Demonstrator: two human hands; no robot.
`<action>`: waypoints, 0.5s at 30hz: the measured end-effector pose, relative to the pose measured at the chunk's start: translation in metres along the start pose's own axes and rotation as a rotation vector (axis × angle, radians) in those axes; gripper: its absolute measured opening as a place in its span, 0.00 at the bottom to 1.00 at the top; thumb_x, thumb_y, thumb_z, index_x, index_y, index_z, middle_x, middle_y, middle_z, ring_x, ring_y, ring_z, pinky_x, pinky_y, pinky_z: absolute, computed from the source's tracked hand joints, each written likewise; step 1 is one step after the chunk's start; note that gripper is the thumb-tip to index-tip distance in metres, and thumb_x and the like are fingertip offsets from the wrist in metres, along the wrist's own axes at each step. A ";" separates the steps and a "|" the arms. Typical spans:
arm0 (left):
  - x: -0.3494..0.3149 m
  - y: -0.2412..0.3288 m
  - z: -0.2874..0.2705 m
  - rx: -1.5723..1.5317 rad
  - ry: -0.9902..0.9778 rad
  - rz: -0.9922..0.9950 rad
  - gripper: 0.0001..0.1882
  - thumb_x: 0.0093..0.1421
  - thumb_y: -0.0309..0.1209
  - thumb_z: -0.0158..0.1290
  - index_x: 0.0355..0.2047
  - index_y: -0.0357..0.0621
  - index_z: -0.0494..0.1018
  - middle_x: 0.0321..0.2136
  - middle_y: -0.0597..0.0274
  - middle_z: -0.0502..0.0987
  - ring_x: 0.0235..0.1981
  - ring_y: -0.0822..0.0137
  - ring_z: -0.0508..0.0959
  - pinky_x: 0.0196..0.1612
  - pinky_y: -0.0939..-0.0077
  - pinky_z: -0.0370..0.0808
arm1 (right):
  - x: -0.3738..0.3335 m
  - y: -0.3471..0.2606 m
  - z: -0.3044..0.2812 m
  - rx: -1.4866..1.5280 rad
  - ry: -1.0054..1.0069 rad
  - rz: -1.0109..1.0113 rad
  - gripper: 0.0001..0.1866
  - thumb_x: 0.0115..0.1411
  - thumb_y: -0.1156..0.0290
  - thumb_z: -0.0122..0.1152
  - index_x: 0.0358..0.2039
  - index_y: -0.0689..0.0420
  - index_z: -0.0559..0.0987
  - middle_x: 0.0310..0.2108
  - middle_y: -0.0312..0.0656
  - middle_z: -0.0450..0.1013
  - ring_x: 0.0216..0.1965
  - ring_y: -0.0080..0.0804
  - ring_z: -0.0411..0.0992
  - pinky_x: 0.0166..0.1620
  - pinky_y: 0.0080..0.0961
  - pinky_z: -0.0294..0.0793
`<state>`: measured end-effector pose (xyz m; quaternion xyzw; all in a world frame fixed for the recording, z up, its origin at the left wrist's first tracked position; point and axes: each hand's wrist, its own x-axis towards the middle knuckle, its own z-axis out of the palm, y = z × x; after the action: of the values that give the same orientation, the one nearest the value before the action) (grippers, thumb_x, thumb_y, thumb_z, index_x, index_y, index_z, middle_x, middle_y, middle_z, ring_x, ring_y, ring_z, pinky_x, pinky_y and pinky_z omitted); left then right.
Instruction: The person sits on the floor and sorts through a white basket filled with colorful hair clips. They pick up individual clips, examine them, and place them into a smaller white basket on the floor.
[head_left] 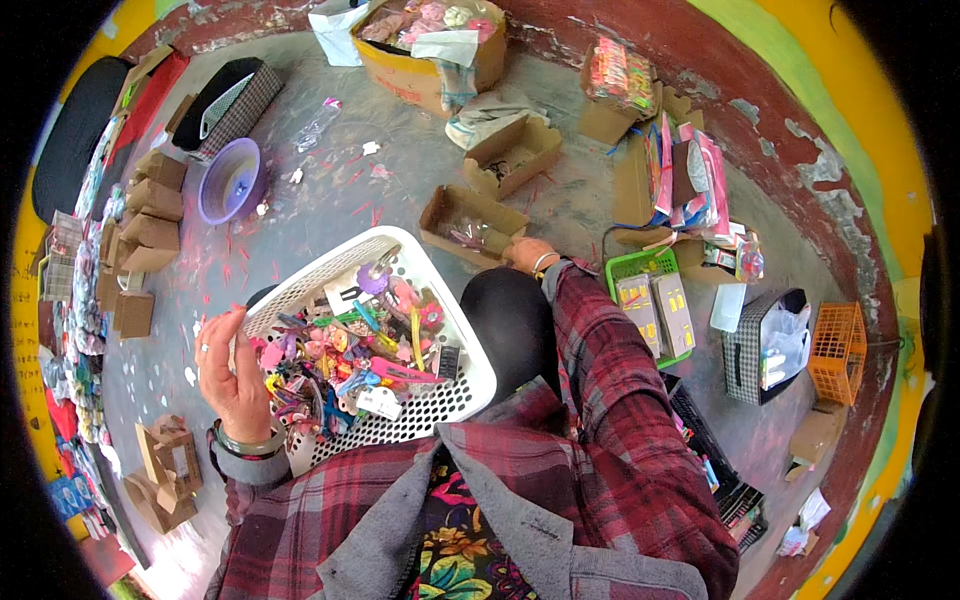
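Note:
A white perforated plastic basket [470, 350] sits tilted across my lap, holding a jumble of colourful hair clips and small trinkets [345, 350]. My left hand [230, 372] is raised at the basket's left side, fingers stretched upward and slightly apart, with nothing visible in them. Farther forward, my right hand [528, 255] reaches past my knee, its fingers closed on the near right corner of an open cardboard box [458, 212]. Some clear plastic lies inside that box. Part of the right fingers is hidden by the hand itself.
A second cardboard box [512, 155] stands just behind. A green basket [690, 345] with carded items is right of my arm. A purple basin [232, 182] and stacked small cartons [150, 215] are on the left. A large carton [400, 75] of goods stands at the back.

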<state>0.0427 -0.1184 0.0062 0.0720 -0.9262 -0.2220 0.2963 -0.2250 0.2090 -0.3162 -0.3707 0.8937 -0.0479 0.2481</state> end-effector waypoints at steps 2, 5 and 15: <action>0.005 0.006 0.004 -0.014 0.021 -0.007 0.10 0.55 0.18 0.46 0.37 0.36 0.73 0.34 0.56 0.75 0.40 0.60 0.72 0.50 0.67 0.64 | -0.001 0.009 0.014 -0.067 0.059 0.023 0.13 0.47 0.64 0.54 0.31 0.55 0.78 0.34 0.50 0.71 0.37 0.47 0.72 0.39 0.40 0.71; 0.001 0.008 0.005 -0.054 0.010 -0.053 0.11 0.55 0.17 0.45 0.38 0.36 0.73 0.34 0.56 0.75 0.40 0.61 0.72 0.49 0.68 0.64 | -0.028 0.002 0.018 -0.010 0.226 0.125 0.10 0.47 0.64 0.55 0.27 0.55 0.79 0.31 0.49 0.72 0.33 0.47 0.73 0.36 0.39 0.73; 0.012 0.023 0.022 -0.083 -0.068 0.055 0.11 0.55 0.17 0.46 0.38 0.36 0.73 0.35 0.56 0.74 0.41 0.60 0.71 0.48 0.70 0.64 | -0.135 0.004 0.054 -0.004 0.341 0.646 0.06 0.49 0.68 0.54 0.24 0.54 0.79 0.29 0.46 0.72 0.30 0.45 0.74 0.32 0.39 0.74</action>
<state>0.0200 -0.0930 0.0062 0.0268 -0.9274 -0.2543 0.2732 -0.1205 0.3102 -0.3092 -0.0566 0.9933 -0.0267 0.0970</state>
